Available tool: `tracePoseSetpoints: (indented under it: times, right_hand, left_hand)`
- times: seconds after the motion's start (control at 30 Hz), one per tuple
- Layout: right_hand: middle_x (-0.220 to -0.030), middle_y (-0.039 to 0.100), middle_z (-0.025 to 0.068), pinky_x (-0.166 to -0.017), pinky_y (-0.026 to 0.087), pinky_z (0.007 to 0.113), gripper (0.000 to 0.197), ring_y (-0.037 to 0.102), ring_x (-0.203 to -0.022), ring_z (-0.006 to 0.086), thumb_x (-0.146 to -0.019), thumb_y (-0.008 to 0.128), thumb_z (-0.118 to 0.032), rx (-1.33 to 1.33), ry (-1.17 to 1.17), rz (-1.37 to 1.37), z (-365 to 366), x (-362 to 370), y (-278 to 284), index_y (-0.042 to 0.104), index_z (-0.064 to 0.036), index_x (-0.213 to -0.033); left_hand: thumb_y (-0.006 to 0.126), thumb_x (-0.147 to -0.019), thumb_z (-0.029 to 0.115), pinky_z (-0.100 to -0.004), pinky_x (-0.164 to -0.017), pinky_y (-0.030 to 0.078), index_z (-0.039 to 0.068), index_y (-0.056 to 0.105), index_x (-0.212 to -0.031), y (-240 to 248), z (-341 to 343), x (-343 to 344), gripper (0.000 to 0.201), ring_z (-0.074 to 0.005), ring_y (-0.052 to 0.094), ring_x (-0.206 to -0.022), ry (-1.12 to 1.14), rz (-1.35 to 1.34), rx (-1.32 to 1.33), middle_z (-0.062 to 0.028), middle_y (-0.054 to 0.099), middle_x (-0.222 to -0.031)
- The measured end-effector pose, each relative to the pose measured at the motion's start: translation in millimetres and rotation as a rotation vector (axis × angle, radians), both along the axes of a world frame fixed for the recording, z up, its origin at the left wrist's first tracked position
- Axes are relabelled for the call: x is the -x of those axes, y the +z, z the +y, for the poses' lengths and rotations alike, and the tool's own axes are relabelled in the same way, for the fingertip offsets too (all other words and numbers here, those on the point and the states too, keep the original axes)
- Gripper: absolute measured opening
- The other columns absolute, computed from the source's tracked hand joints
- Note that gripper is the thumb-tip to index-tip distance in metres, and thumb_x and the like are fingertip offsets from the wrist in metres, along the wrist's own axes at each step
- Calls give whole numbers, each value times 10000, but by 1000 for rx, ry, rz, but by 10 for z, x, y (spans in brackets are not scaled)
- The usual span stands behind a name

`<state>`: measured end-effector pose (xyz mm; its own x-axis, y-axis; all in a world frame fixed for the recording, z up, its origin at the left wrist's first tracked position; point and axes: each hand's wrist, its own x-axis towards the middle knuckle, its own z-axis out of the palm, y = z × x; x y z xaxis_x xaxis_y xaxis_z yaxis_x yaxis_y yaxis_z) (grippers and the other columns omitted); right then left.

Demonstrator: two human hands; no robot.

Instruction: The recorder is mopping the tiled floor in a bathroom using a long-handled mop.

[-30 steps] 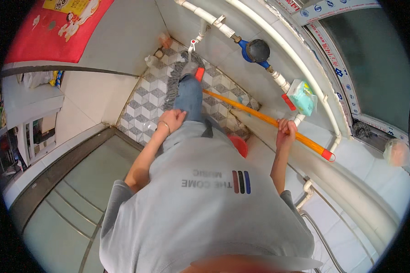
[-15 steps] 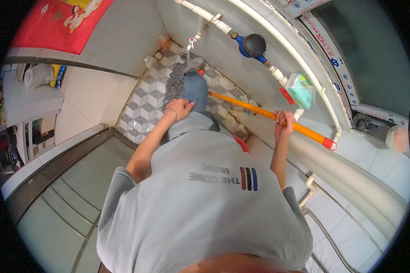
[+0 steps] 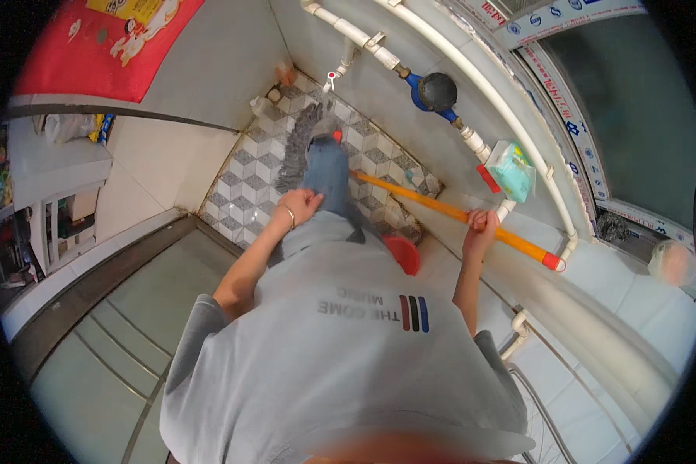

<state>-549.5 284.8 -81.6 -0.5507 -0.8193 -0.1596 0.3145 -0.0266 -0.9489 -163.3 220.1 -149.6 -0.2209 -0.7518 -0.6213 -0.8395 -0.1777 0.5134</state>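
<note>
My right hand (image 3: 482, 224) is wrapped round the orange handle of a mop (image 3: 433, 205), near its red-capped top end. The handle slants down to the left and passes behind my leg. Grey mop strands (image 3: 290, 158) spread over the patterned floor beside my foot, and a red part shows by the shoe. My left hand (image 3: 300, 206), with a bracelet at the wrist, has its fingers closed at the blue trouser leg (image 3: 327, 170) and seems to pinch the cloth. Above the mop, a white tap with a red-marked knob (image 3: 332, 80) sticks out from the wall.
A red bucket or basin (image 3: 400, 255) stands right of my leg, partly hidden. White pipes with a blue water meter (image 3: 435, 93) run along the right wall, where a green packet (image 3: 510, 172) hangs. Bottles (image 3: 263, 107) stand in the far corner. A glass-panelled frame (image 3: 124, 317) lies at left.
The whole view has shifted slightly, and more of the red bucket shows beside my leg. My right hand keeps its hold on the mop handle; my left stays at the trouser leg.
</note>
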Motion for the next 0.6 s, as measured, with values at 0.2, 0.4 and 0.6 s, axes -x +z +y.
tracePoseSetpoints:
  times: [0.2,0.4,0.6]
  right_hand:
    - [-522,338,36,-679,386,348,295,360,-541,163,-883,408,-198,-9,-46,-12,165,125,-117,341,-84,-620]
    - [-518,333,31,-678,376,340,295,348,-530,159,-889,396,-204,-45,-15,33,-38,26,29,338,-84,-626]
    - [-501,321,25,-654,363,326,294,341,-507,154,-881,407,-191,42,-35,-18,-201,15,-56,330,-87,-617]
  left_hand:
    - [483,-815,403,-405,-638,452,45,584,-689,-449,-3,-109,393,-359,570,-690,-36,-69,10,-178,590,-697]
    - [478,-808,430,-413,-652,449,38,595,-680,-12,-210,-64,429,-357,573,-714,-9,-17,54,-189,591,-699]
    - [457,-818,408,-421,-699,440,47,596,-699,-594,-267,-135,405,-362,563,-782,-70,-125,88,-188,594,-768]
